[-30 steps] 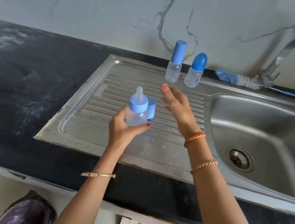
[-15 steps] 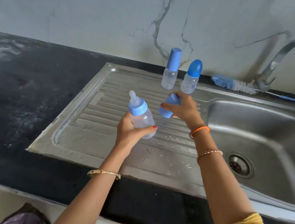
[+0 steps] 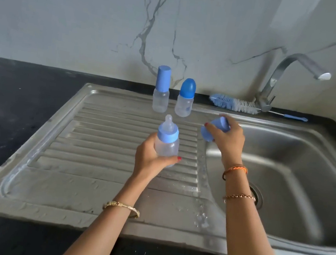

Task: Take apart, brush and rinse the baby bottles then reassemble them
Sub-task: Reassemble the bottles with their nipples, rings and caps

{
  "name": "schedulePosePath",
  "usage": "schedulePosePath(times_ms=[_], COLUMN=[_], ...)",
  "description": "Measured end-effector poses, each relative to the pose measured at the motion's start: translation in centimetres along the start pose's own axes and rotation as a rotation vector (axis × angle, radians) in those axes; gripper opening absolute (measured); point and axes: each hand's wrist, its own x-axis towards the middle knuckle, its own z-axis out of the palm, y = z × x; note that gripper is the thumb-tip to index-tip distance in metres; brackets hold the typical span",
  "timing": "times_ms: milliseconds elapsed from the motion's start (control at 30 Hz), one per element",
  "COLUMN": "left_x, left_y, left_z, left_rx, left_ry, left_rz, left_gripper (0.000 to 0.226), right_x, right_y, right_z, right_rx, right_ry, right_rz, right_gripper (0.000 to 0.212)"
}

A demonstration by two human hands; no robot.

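The left hand (image 3: pixel 150 157) gripped an uncapped baby bottle (image 3: pixel 167 140) above the draining board (image 3: pixel 96 150); the right hand (image 3: pixel 228 139) held its blue cap (image 3: pixel 215 130) right of it, near the basin (image 3: pixel 294 174). 2 capped bottles (image 3: pixel 162 90) stood far behind.

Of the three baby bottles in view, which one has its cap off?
The bottle in the left hand, bottle: its clear teat is bare. The right hand holds a blue cap. The two standing bottles are capped.
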Motion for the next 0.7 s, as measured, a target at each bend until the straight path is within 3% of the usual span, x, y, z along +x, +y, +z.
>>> schedulePosePath(times_ms=[133, 200, 400, 567, 700], left_x=[0.1, 0.1, 0.0, 0.3, 0.8], left_y=[-0.6, -0.7, -0.7, -0.1, -0.1], left_z=[1.4, 1.8, 2.5, 2.8, 2.5], left_rx=[0.139, 0.173, 0.146, 0.252, 0.323], left_ry=[0.108, 0.166, 0.253, 0.211, 0.186], left_rz=[0.249, 0.335, 0.312, 0.376, 0.426], left_gripper=[0.061, 0.052, 0.051, 0.046, 0.039], right_x=[-0.6, -1.2, -2.0, -2.7, -2.8], right_y=[-2.0, -2.8, -1.6, -0.7, 0.1], right_z=[-0.7, -1.0, -0.3, 0.4, 1.1], right_rx=[0.577, 0.726, 0.745, 0.705, 0.791], right_ry=[-0.123, -0.154, -0.11, -0.197, -0.25], right_rz=[0.004, -0.034, -0.124, -0.162, -0.058], right_gripper=[0.043, 0.039, 0.035, 0.041, 0.045])
